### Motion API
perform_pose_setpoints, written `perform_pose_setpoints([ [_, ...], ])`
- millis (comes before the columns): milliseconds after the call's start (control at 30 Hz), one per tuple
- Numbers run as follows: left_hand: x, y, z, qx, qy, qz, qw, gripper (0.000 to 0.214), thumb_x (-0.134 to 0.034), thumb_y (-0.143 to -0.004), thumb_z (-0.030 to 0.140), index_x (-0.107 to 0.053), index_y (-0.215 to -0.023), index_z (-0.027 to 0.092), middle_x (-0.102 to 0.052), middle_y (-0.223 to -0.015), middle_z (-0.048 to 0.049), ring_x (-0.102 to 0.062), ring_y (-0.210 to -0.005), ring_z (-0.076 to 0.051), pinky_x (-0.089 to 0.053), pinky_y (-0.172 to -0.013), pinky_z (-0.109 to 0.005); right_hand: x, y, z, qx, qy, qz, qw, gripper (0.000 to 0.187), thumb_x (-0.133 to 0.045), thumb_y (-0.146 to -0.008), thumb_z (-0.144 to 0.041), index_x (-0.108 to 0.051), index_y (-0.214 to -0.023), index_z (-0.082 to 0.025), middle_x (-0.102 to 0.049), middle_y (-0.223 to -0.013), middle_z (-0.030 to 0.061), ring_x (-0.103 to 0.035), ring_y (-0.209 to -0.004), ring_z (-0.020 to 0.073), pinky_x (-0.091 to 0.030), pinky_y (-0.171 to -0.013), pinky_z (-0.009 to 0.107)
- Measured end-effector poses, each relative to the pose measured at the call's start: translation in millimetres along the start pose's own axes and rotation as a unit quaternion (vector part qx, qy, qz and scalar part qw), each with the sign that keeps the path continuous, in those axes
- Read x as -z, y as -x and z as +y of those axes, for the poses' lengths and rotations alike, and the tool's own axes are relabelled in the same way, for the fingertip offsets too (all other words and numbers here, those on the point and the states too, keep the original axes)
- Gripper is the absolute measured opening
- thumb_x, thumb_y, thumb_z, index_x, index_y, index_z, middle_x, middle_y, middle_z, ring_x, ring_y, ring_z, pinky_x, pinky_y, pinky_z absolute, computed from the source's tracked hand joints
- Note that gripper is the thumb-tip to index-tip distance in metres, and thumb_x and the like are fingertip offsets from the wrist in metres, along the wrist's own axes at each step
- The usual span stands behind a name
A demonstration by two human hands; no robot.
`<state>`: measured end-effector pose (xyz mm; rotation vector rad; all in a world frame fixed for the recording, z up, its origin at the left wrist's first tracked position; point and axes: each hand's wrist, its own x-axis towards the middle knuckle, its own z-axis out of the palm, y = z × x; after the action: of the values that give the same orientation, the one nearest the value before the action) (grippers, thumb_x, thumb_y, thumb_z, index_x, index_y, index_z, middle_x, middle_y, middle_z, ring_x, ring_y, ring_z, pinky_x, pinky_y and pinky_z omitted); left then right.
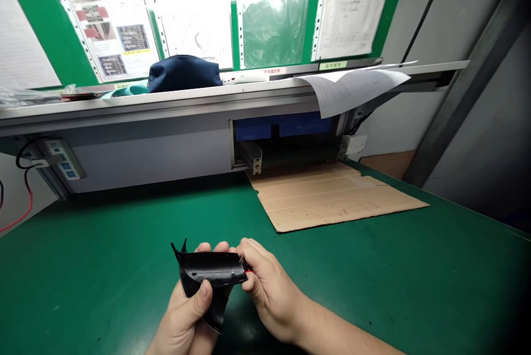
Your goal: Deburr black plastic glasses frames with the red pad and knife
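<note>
Holding a black plastic part (211, 275) up over the green surface (103, 266), near its front edge and clear of it. Left hand (185, 316) cradling the part from below, thumb pressed down on the near rim, fingers (207, 248) curled over the far edge. Right hand (265, 283) pinching the part's right end, fingertips drawn tight together there. Something small and red (248, 271) peeking out at that pinch, possibly a tool tip or a clip, too small to tell.

Working that right end well, judging from the grip: keeping the left thumb firm so the curved shell is not twisting, letting the right fingertips do the fine work close to the edge, not out at the pointed corner on the left. Pressing straight along the part rather than levering, since thin moulded plastic is likely flexing or marking under a sideways push. Keeping the piece angled toward the eyes so the slot row on the top face is staying readable.

Lying well apart at the back: a cardboard sheet (332, 197) on the surface, loose paper (352, 89) hanging off the shelf (166, 103), a dark blue cap (185, 74) beside it.
</note>
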<state>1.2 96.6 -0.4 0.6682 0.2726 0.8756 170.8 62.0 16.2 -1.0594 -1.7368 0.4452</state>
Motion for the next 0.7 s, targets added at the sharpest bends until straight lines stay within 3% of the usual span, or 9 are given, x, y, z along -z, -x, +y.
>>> perform_pose_setpoints([
  [233, -7.5, -0.1, 4.8, 0.014, 0.003, 0.05, 0.999, 0.044, -0.082, -0.068, 0.027, -0.066, -0.107, 0.039, -0.057, -0.13, 0.0041, -0.033, -0.135, -0.025, -0.012, -0.118, -0.042, 3.2, -2.1, 3.4, 0.015, -0.025, -0.04, 0.999, 0.068, -0.02, -0.093, -0.079, -0.036, -0.07, -0.017, -0.04, -0.071, 0.0007, -0.037, -0.065, 0.0167, -0.028, -0.062, 0.027],
  [367, -5.5, -1.9, 4.3, 0.0, 0.008, 0.041, 0.999, 0.043, -0.081, -0.07, 0.026, -0.066, -0.109, 0.036, -0.059, -0.128, 0.0001, -0.046, -0.127, -0.026, -0.034, -0.111, -0.039, 19.8, -4.7, 5.7, -0.026, -0.135, -0.144, 0.98, 0.067, -0.031, -0.093, -0.077, -0.039, -0.067, -0.016, -0.038, -0.066, -0.0005, -0.036, -0.061, 0.0141, -0.028, -0.059, 0.024],
  [467, -2.7, -6.5, 3.7, -0.012, 0.017, 0.037, 0.999, 0.043, -0.078, -0.073, 0.024, -0.064, -0.112, 0.034, -0.058, -0.129, -0.0028, -0.05, -0.123, -0.026, -0.044, -0.104, -0.037, 33.2, -8.0, 6.5, -0.064, -0.215, -0.178, 0.958, 0.074, -0.024, -0.087, -0.085, -0.044, -0.071, -0.016, -0.04, -0.061, -0.001, -0.037, -0.054, 0.0129, -0.031, -0.053, 0.023],
  [567, -4.6, -13.9, 4.8, -0.019, 0.027, 0.084, 0.996, 0.048, -0.079, -0.072, 0.022, -0.061, -0.116, 0.03, -0.057, -0.131, -0.0068, -0.049, -0.124, -0.027, -0.046, -0.103, -0.039, 37.4, -10.3, 5.6, -0.075, -0.157, -0.103, 0.979, 0.066, -0.039, -0.089, -0.08, -0.046, -0.075, -0.016, -0.043, -0.066, -0.0007, -0.039, -0.056, 0.0133, -0.033, -0.054, 0.023],
  [633, -7.4, -18.8, 5.2, -0.027, 0.029, 0.126, 0.991, 0.052, -0.079, -0.072, 0.021, -0.058, -0.12, 0.027, -0.056, -0.131, -0.0093, -0.049, -0.124, -0.027, -0.046, -0.102, -0.04, 33.6, -9.7, 4.7, -0.068, -0.059, -0.008, 0.996, 0.047, -0.06, -0.09, -0.062, -0.051, -0.079, -0.017, -0.046, -0.076, 0.0006, -0.041, -0.065, 0.0145, -0.033, -0.059, 0.024],
  [700, -9.3, -21.9, 3.9, -0.028, 0.025, 0.15, 0.988, 0.055, -0.078, -0.073, 0.02, -0.056, -0.123, 0.026, -0.056, -0.13, -0.0101, -0.049, -0.124, -0.027, -0.046, -0.103, -0.041, 25.7, -7.0, 4.2, -0.055, 0.002, 0.037, 0.998, 0.03, -0.069, -0.087, -0.046, -0.057, -0.087, -0.019, -0.048, -0.086, 0.0011, -0.043, -0.071, 0.0151, -0.035, -0.064, 0.024],
])
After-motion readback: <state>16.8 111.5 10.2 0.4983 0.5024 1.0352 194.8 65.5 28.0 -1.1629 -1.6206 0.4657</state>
